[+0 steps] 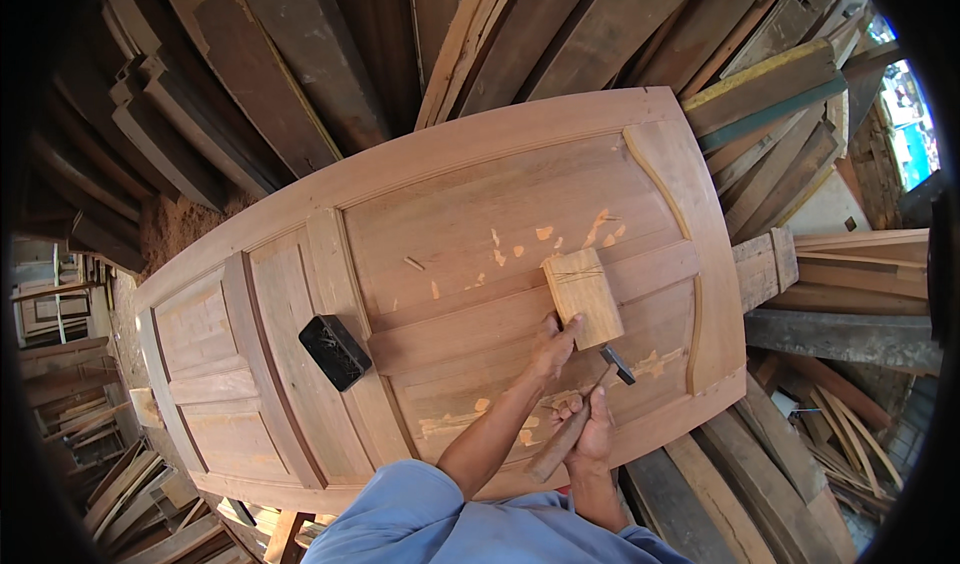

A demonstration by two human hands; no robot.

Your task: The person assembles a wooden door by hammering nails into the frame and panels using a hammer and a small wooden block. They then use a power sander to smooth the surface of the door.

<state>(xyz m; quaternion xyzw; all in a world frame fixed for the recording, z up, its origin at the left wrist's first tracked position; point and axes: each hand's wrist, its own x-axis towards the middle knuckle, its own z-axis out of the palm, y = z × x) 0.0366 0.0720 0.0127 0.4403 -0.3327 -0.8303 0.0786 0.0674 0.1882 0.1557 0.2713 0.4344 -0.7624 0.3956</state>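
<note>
A panelled wooden door [470, 329] lies flat before me, its surface marked with pale orange filler patches. My left hand [555, 346] grips the near left edge of a light wood block [588, 309], thumb on its upper face. Several thin dark strips or lines cross the far end of the block; whether they are nails I cannot tell. My right hand [592, 429] is closed round the wooden handle of a hammer [563, 442]. The hammer's dark metal head is just beyond the near end of the block, low over the door.
A black open box [335, 352] with small thin bits inside rests on the door to the left. A small wood sliver [414, 263] lies farther up. Stacked planks [610, 34] lean beyond the far edge, and more timber [740, 484] surrounds the right and near sides.
</note>
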